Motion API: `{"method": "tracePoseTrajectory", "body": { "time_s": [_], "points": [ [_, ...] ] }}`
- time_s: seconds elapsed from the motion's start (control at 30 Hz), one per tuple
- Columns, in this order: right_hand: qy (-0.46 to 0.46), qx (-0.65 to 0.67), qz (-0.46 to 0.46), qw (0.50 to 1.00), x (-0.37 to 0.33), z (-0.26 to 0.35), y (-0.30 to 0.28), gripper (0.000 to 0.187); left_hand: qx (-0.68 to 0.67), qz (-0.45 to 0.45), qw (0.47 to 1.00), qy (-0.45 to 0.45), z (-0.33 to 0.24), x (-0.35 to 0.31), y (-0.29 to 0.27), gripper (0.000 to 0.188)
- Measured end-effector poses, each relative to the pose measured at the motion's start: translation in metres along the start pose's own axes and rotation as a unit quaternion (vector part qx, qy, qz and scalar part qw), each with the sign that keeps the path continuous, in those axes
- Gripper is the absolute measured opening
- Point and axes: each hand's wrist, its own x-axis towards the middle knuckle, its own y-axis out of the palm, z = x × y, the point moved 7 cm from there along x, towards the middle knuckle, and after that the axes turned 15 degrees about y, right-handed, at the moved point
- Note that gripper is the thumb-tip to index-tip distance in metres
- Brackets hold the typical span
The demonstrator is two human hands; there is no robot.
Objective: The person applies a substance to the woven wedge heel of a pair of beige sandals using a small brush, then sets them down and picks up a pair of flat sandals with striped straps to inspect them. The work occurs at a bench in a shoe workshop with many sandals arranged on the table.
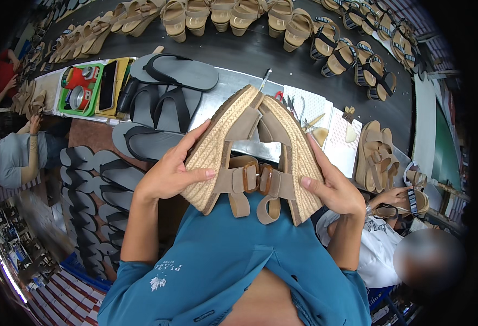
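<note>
1. One wedge sandal (215, 146) is gripped by the left hand (165, 174).
2. Its mate (300, 149) is gripped by the right hand (339, 190).
3. Both are held at the worktop's (233, 81) near edge, buckles (250, 178) side by side.

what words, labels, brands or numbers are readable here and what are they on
Teal shirt: white lettering near a leaf-like emblem; wording not copied here.
White shirt: dark lettering; also not copied.
Papers: fine marks, too small to read.
Held sandals: no lettering that I can make out.
</note>
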Motion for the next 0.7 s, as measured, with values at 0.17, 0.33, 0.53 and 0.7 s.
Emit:
{"method": "tracePoseTrajectory", "body": {
  "time_s": [0.17,0.33,0.53,0.7],
  "points": [
    [-0.055,-0.071,0.024,0.996,-0.003,0.005,-0.001,0.12,-0.031,0.005,0.999,-0.041,-0.004,0.002,0.001,0.108],
    [-0.048,-0.113,0.034,0.992,0.0,0.003,-0.001,0.133,0.095,0.159,0.979,0.085,-0.015,-0.003,0.0,0.131],
    [-0.052,-0.028,0.035,0.998,0.001,0.003,0.002,0.118,0.078,0.142,0.983,0.086,-0.005,-0.007,-0.003,0.129],
    [-0.065,-0.02,0.033,0.997,0.0,0.001,0.004,0.11,0.034,0.105,0.992,0.057,-0.006,-0.007,-0.001,0.11]
  ]
}}
